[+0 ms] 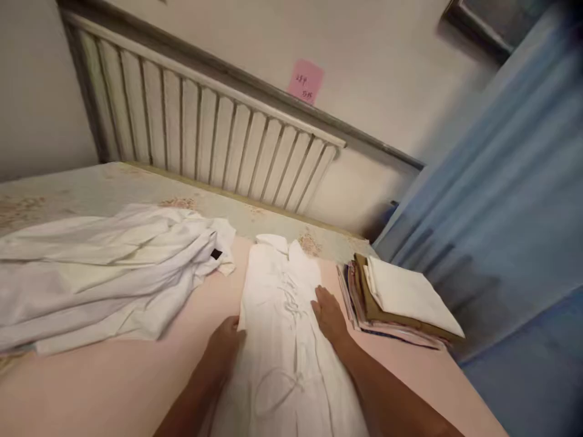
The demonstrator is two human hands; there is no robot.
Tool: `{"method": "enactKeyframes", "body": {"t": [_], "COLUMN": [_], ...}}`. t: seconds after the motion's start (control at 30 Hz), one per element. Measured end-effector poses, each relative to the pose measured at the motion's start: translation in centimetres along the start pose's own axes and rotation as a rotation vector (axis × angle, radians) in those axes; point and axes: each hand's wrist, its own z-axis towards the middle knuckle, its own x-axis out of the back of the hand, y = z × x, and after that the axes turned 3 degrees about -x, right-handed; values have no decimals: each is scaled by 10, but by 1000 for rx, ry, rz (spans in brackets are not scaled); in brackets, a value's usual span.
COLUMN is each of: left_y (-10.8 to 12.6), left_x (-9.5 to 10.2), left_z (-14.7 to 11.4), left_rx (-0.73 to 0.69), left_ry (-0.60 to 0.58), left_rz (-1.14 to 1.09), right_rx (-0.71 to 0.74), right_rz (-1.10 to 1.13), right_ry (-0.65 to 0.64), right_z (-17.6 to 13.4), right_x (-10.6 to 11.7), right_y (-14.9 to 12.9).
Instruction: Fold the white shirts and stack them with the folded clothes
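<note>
Both hands lie flat and empty on a narrow-folded white shirt (285, 328) on the pink sheet (113, 388): left hand (226, 344) at its left edge, right hand (328, 315) on its right side, pinning it smooth. A crumpled white garment (104, 273) lies left, folded clothes (401, 300) right

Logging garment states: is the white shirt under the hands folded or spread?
Folded: the shirt lies as a narrow strip, sides turned in, both hands flat on it.

A crumpled white garment (104, 273), a stack of folded cloths (401, 300), a slatted headboard (204, 130), a pink note (305, 81).
</note>
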Motion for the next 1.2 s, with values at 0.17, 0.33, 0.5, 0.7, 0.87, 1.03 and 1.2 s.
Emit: {"method": "enactKeyframes", "body": {"t": [0.17,0.33,0.5,0.7,0.87,1.03,1.2], "left_y": [6,6,3,5,5,1,-3], "left_x": [0,1,0,-1,-2,-3,-5], "left_z": [-5,1,5,3,5,10,13], "left_rx": [-3,5,1,15,27,42,27], "left_ry": [53,49,58,43,32,20,49], "left_rz": [-27,33,46,45,34,72,167], "right_rx": [-11,-189,-255,-202,11,251,307], "right_rz": [99,221,209,154,120,103,84], "right_ry": [30,91,105,-6,7,-55,-80], "right_z": [0,20,77,131,124,99,91], "right_x": [2,23,41,38,36,22,16], "right_y": [0,-13,-54,-114,-180,-238,-247]}}
